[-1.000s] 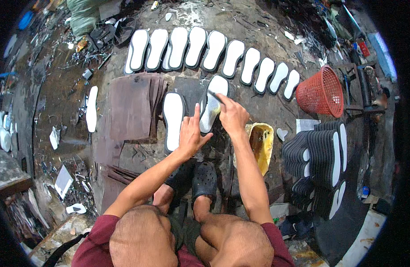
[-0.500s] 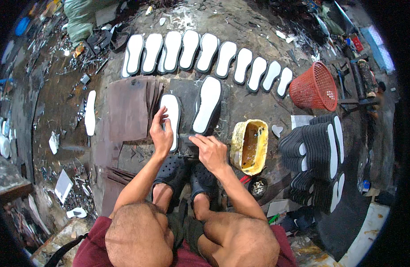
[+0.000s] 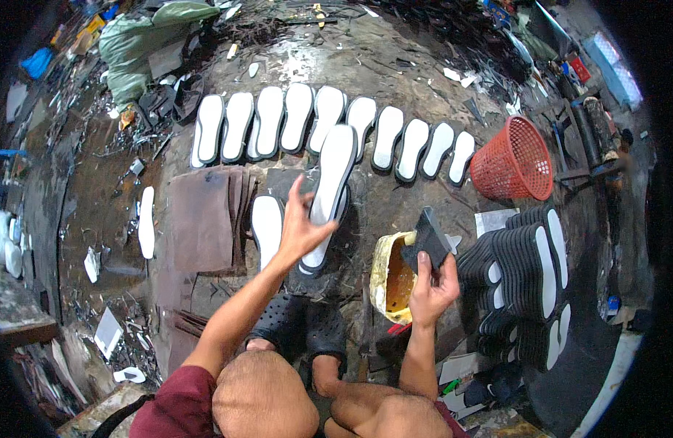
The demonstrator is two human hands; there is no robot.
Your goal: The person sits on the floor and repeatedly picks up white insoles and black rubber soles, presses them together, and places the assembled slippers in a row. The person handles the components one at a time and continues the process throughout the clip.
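My left hand (image 3: pixel 304 228) grips the lower end of a white-topped, dark-edged shoe sole (image 3: pixel 336 164), thumb and fingers on either side of it. Under it shows another sole (image 3: pixel 316 255) of the same kind, mostly covered. To the left, a white sole (image 3: pixel 268 226) lies partly behind my left forearm. Between the thumb and fingers of my right hand (image 3: pixel 433 288) is a dark, flat, rectangular piece (image 3: pixel 433 237). It is held over the right rim of a yellow-crusted tub (image 3: pixel 380 281) with amber-brown liquid inside.
A curved row of white soles (image 3: pixel 298 117) lies across the far floor. Brown sheets (image 3: pixel 201 223) are stacked at left. A red basket (image 3: pixel 511 157) stands at the right, above stacks of dark-edged soles (image 3: pixel 522 263). One narrow white sole (image 3: pixel 146 223) lies far left among scraps.
My right hand has moved right, from the near end of the sole to above the tub, with the dark piece. My left hand has shifted right and taken hold of the sole.
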